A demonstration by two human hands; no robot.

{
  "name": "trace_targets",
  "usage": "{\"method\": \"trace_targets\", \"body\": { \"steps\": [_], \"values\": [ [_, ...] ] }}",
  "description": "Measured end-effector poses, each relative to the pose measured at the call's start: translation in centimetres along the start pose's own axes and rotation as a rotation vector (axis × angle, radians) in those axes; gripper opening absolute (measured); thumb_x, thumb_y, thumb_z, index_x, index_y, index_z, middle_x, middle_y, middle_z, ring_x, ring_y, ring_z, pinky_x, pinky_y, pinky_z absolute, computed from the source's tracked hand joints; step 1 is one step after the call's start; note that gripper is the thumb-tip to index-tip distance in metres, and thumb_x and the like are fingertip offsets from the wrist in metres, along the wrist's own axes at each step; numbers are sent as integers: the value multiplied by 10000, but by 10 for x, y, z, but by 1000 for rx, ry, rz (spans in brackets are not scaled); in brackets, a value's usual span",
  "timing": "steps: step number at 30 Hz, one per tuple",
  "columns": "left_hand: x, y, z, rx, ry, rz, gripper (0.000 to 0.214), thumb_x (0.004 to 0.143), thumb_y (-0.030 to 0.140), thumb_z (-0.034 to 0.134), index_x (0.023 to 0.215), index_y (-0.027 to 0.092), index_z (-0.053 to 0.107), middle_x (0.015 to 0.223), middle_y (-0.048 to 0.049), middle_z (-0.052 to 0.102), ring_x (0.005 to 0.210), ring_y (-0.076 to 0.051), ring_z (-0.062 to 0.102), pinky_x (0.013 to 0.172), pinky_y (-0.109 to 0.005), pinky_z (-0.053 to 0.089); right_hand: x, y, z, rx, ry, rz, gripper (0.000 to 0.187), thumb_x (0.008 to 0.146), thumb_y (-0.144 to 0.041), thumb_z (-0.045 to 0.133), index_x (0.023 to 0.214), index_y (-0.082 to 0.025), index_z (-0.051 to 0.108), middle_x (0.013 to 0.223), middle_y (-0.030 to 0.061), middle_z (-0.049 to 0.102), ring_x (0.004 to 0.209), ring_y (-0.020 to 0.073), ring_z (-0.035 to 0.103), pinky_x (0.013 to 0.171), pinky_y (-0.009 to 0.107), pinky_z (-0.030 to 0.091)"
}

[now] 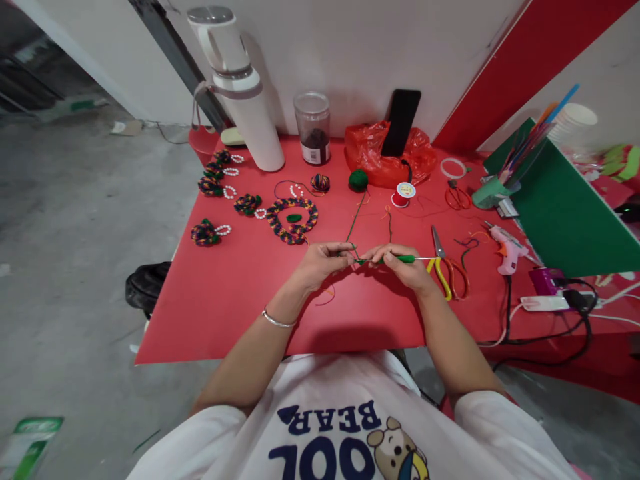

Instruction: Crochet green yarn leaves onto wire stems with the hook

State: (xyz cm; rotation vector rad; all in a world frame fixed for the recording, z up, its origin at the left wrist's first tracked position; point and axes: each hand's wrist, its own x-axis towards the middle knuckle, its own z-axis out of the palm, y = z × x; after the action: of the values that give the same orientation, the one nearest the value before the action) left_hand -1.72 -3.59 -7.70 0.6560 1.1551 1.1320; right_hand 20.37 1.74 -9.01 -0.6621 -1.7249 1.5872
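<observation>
Both hands meet over the middle of a red table (240, 293). My right hand (400, 262) is closed around a crochet hook (406, 259) with a green grip and a thin metal shaft. My left hand (326, 262) pinches green yarn (356, 220), which runs up to a dark green yarn ball (358, 180). The small piece of green work at the hook's tip is partly hidden by my fingers. A loose green yarn tail lies just beyond my right hand. Close on the right are yellow-and-orange-handled scissors (445, 270).
Multicolour crocheted pieces with bead loops (205, 233) and a crocheted ring (270, 223) lie left. A white bottle (250, 120), clear jar (313, 130) and phone (401, 122) on a red bag stand behind. Red thread spool (403, 194), pink glue gun (509, 250) and cables are to the right.
</observation>
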Motion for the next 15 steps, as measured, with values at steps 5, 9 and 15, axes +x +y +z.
{"method": "trace_targets", "body": {
  "steps": [5, 9, 15],
  "values": [
    [0, 1, 1, 30, 23, 21, 409, 495, 234, 918, 865, 117, 789, 642, -33, 692, 495, -73, 476, 494, -230, 353, 1, -13, 3, -98, -21, -23, 326, 986, -497, 612, 904, -230, 779, 1042, 85, 801, 994, 222, 749, 888, 359, 584],
    [1, 0, 3, 35, 47, 35, 411, 495, 243, 911, 866, 127, 779, 657, -25, 692, 518, -86, 510, 513, -238, 386, 0, -16, 6, -173, -14, -49, 325, 995, -482, 600, 909, -224, 778, 1047, 84, 801, 994, 218, 750, 898, 362, 586],
    [5, -3, 7, -39, 104, 86, 442, 465, 235, 910, 871, 133, 766, 640, 3, 680, 519, -78, 516, 509, -227, 387, -1, -9, 15, -400, 64, -236, 223, 1016, -366, 587, 953, -250, 767, 1061, 69, 794, 1011, 205, 739, 938, 382, 575]
  ]
}}
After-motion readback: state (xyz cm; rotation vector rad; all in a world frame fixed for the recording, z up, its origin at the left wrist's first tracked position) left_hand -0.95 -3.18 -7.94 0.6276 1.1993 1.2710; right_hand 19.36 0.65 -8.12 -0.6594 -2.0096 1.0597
